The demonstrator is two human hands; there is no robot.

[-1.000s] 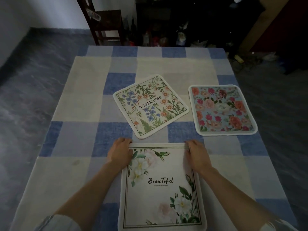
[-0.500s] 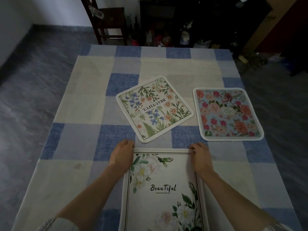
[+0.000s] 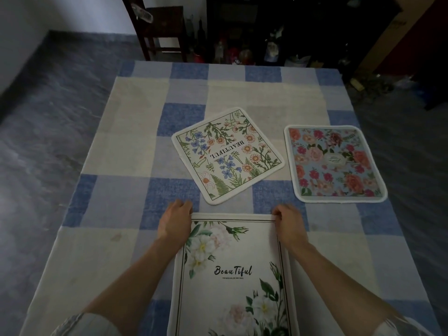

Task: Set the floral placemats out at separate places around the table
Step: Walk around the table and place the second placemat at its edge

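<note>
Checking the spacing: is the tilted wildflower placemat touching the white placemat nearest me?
Apart. In the head view a strip of tablecloth separates the wildflower placemat from the white placemat.

The tablecloth (image 3: 135,132) is matt woven cloth, its weave coarse in the blue checks. The white placemat (image 3: 232,270) at six o'clock looks like soft, matt printed fabric with a stitched hem; the botanical placemat (image 3: 228,156) at centre and the rose placemat (image 3: 335,163) at three o'clock show the same dull cloth and piped edging. The chair (image 3: 167,18) at eleven o'clock is dark wood; the floor (image 3: 48,117), smooth mottled stone
</note>
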